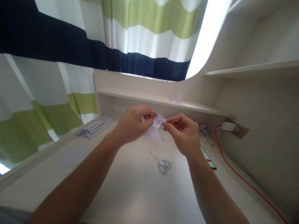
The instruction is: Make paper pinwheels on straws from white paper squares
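Above the middle of the desk, my left hand [137, 123] pinches a folded piece of pale paper [154, 130] between thumb and fingers. My right hand [183, 130] has its thumb and index finger closed on the right tip of the same paper. A loose corner of the paper hangs down between the hands. On the desk below lies a pair of scissors [163, 165] with grey handles, touched by neither hand. Its blades point up and to the left.
Rolled paper sticks [96, 127] are piled at the back left, near a flat paper sheet [72, 157]. A phone [207, 158] and more paper strips [205, 134] lie right. A red cable [238, 174] runs from a charger [229, 126]. Folded paper [176, 98] sits on the shelf [140, 95].
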`<state>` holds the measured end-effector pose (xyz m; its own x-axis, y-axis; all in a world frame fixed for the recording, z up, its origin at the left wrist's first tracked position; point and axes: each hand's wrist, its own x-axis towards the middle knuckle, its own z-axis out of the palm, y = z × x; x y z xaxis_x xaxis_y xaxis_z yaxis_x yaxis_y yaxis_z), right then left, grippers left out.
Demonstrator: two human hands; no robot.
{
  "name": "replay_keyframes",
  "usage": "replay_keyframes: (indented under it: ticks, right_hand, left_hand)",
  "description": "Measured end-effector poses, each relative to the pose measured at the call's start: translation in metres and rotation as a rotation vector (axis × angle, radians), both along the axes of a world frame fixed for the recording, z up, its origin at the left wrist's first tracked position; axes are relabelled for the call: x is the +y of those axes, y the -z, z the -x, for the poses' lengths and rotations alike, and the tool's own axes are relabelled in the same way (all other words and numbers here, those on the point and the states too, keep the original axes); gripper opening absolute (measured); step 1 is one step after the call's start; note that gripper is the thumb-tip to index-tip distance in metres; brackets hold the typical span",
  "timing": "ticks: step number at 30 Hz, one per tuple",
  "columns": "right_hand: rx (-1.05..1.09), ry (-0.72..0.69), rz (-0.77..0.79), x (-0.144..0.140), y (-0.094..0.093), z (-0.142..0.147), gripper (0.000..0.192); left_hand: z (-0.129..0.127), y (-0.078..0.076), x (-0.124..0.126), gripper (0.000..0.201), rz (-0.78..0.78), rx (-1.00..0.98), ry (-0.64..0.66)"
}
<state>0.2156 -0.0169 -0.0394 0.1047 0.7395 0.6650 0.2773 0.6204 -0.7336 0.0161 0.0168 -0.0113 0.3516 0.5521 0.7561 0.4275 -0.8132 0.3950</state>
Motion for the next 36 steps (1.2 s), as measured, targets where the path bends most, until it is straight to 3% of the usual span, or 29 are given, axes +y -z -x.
replay_keyframes:
  ticks: [16, 24, 36]
  right_hand:
    - [-0.023, -0.013, -0.041, -0.002, 0.0025, -0.0013, 0.01]
    - [-0.041, -0.031, -0.047, -0.0037, 0.0037, -0.0013, 0.009]
    - [-0.043, -0.039, -0.057, -0.005, 0.0019, -0.0015, 0.009]
  left_hand:
    - [0.0029, -0.0023, 0.0, 0.008, -0.029, 0.036, 0.07]
    - [0.0033, -0.003, 0.0, 0.009, -0.013, 0.031, 0.143]
    - [0.0074, -0.0024, 0.0019, 0.011, 0.001, 0.028, 0.149]
